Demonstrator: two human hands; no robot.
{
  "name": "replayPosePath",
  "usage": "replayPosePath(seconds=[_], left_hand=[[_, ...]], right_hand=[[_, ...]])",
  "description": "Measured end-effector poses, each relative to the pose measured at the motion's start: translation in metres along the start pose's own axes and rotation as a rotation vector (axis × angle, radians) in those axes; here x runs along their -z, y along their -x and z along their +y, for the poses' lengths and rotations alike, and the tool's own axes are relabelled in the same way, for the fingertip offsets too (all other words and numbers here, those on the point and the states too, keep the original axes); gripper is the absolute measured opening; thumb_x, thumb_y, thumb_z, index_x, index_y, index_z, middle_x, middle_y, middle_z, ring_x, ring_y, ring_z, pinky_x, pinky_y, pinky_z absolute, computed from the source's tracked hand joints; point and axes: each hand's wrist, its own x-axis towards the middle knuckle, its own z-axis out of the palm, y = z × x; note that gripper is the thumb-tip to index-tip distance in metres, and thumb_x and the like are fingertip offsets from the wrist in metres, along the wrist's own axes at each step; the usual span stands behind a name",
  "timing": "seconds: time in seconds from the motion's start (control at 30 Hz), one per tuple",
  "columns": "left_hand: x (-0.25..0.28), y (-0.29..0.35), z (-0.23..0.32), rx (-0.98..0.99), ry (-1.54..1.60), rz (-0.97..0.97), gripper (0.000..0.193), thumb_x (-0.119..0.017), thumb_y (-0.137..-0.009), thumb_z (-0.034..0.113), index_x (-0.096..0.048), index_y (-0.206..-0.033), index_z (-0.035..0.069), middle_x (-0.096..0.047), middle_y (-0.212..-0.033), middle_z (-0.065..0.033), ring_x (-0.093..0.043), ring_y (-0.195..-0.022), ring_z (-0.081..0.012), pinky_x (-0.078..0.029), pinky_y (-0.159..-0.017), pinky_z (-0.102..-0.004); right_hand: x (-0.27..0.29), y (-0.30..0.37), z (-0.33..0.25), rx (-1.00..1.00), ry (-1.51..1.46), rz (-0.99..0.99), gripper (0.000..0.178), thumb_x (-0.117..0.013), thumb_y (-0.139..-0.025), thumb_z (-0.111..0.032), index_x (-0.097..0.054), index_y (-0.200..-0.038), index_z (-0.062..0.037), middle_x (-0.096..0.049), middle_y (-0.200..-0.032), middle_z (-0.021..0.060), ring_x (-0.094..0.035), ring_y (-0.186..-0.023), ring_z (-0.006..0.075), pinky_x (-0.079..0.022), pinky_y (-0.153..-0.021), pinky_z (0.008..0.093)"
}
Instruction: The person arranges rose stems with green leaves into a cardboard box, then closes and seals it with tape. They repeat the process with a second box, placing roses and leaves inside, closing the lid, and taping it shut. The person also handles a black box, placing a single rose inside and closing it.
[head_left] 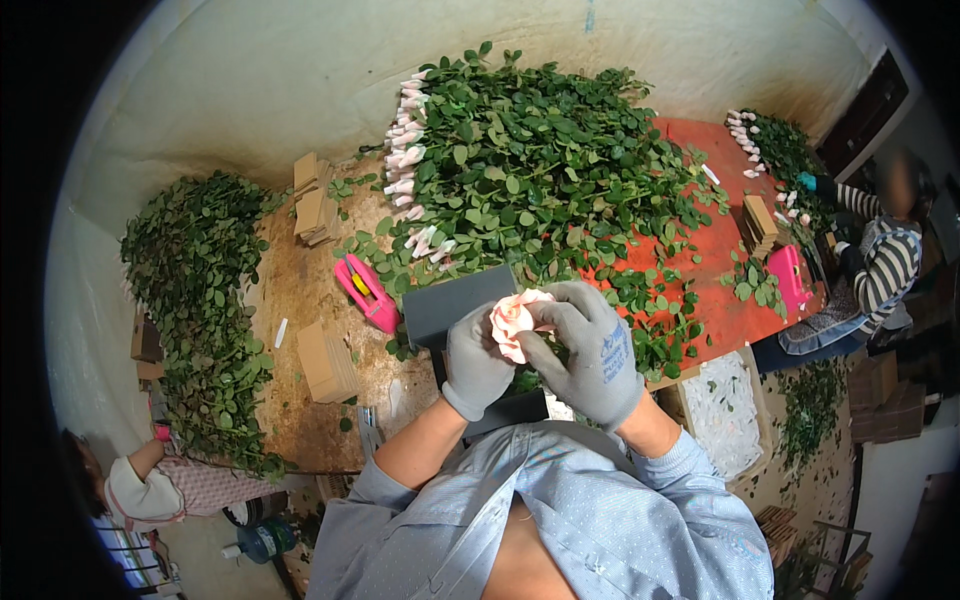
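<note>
A pale pink rose (511, 324) with opened petals is held in front of my chest. My left hand (474, 362), in a grey glove, is closed around the rose just under its bloom. My right hand (596, 352), gloved the same way, pinches at the petals from the right with thumb and fingers. The stem is mostly hidden behind my hands; some green leaves show between them. A dark grey box-like stand (450, 303) is right behind my left hand, and another dark part of it lies below my hands.
A large pile of leafy rose stems (560, 165), blooms wrapped in white, covers the table's back. More greenery (190, 310) lies left. Cardboard stacks (327, 362) and a pink tool (367, 292) sit nearby. People work at far left and right; a pale bin (757, 400) stands right.
</note>
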Motion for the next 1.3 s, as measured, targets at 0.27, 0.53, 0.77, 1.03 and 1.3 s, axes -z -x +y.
replayPosePath(seconds=[0.27, 0.53, 0.77, 1.03, 1.3], left_hand=[[0.001, -0.002, 0.005, -0.034, -0.062, -0.010, 0.028, -0.067, -0.093, -0.003, -0.066, -0.121, -0.004, -0.073, -0.118, -0.0092, -0.069, -0.104, -0.0155, -0.054, -0.094, -0.0290], [0.001, 0.000, -0.002, 0.012, 0.020, 0.007, 0.028, -0.068, -0.094, 0.001, -0.066, -0.121, -0.003, -0.073, -0.118, -0.0077, -0.068, -0.106, -0.0145, -0.053, -0.094, -0.0285], [0.000, -0.002, 0.001, 0.033, -0.014, 0.036, 0.030, -0.071, -0.091, 0.002, -0.067, -0.121, -0.003, -0.073, -0.115, -0.0052, -0.068, -0.103, -0.0123, -0.053, -0.091, -0.0271], [0.024, 0.010, -0.022, 0.062, -0.140, 0.022, 0.037, -0.066, -0.088, -0.005, -0.060, -0.125, -0.002, -0.071, -0.113, -0.0069, -0.068, -0.099, -0.0145, -0.054, -0.086, -0.0285], [0.038, 0.016, -0.046, 0.219, -0.088, -0.008, 0.034, -0.067, -0.091, -0.001, -0.063, -0.125, -0.002, -0.069, -0.119, -0.0044, -0.064, -0.108, -0.0126, -0.050, -0.097, -0.0283]], right_hand=[[-0.007, 0.005, 0.004, 0.001, -0.060, 0.076, 0.019, -0.077, -0.085, -0.012, -0.067, -0.099, -0.0031, -0.067, -0.110, 0.0151, -0.066, -0.094, 0.0344, -0.055, -0.079, 0.0430], [-0.019, 0.012, 0.012, -0.089, -0.198, 0.132, 0.014, -0.071, -0.087, -0.005, -0.065, -0.098, -0.0013, -0.067, -0.112, 0.0181, -0.066, -0.091, 0.0338, -0.055, -0.079, 0.0416], [-0.016, 0.009, 0.010, -0.135, -0.278, 0.181, 0.011, -0.065, -0.088, 0.000, -0.063, -0.099, -0.0010, -0.066, -0.116, 0.0185, -0.065, -0.097, 0.0300, -0.053, -0.084, 0.0383], [0.107, 0.013, -0.007, -0.011, -1.433, 0.270, 0.010, -0.068, -0.089, -0.014, -0.065, -0.091, -0.0044, -0.063, -0.086, 0.0066, -0.060, -0.067, 0.0152, -0.052, -0.060, 0.0275], [0.050, 0.005, 0.023, -0.108, -0.374, -0.117, 0.037, -0.073, -0.082, -0.005, -0.065, -0.118, -0.0009, -0.067, -0.109, 0.0149, -0.065, -0.093, 0.0257, -0.052, -0.080, 0.0369]])
